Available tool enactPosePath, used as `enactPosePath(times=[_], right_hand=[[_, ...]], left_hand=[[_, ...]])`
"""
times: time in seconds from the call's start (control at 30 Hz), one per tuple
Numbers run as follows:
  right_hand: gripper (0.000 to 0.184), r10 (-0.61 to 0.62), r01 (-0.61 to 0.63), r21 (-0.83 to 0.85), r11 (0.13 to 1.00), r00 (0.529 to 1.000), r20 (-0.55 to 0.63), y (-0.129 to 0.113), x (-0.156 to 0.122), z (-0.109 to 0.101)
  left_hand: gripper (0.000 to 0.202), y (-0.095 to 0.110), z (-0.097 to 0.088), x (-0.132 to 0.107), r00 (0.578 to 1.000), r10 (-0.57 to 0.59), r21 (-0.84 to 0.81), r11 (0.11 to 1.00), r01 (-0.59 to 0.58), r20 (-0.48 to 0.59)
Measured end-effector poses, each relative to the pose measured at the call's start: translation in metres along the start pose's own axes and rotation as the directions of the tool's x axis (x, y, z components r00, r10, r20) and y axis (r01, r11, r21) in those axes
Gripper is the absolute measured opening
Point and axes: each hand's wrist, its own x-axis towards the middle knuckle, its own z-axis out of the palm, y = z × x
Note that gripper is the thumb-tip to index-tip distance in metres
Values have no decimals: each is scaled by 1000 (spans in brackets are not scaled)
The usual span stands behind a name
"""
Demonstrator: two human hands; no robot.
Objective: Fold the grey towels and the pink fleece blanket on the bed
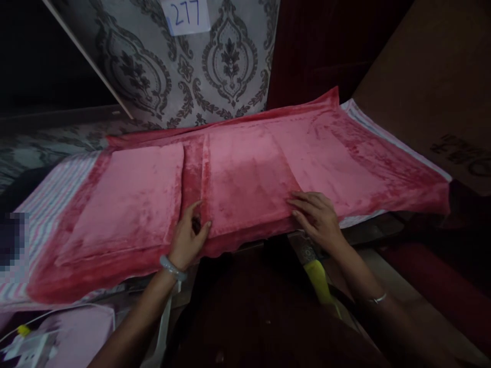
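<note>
A pink plush folded cloth (249, 174) lies in the middle of a larger red-pink plush cloth (192, 179). My left hand (188, 235), with a bracelet at the wrist, rests at its near left corner, thumb and forefinger apart. At the near right edge, my right hand (316, 217) lies with stretched fingers on the fabric and its thumb below them. To the left is a second pink folded cloth (130, 194), flat and separate. A paler pink area (330, 158) adjoins the middle piece on the right.
Striped fabric (57, 199) shows under the plush. Behind stands a patterned wall (230, 61) with a paper marked 277 (187, 16). A cardboard box (429, 87) is at the right. A white power strip (30, 350) lies low left; something yellow (318, 281) sits below my right hand.
</note>
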Motion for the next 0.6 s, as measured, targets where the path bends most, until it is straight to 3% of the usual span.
enactPosePath(times=[0.1,0.23,0.4,0.5,0.6], right_hand=[[28,-25,24,6,1000,996,86,7,5,3],[30,-13,8,33,999,990,142,13,7,4],[28,-17,4,63,998,976,219,19,13,1],[29,-14,-9,93,996,969,246,20,19,-1],[31,1,-29,111,993,969,247,22,23,-1]], left_hand=[[56,0,0,3,998,-10,-41,999,13,57],[64,-3,-3,6,979,-46,-227,970,91,197],[42,7,-15,16,946,-22,-297,947,123,323],[42,19,-24,28,957,-33,-330,935,132,289],[44,26,-30,42,980,21,-314,948,43,199]])
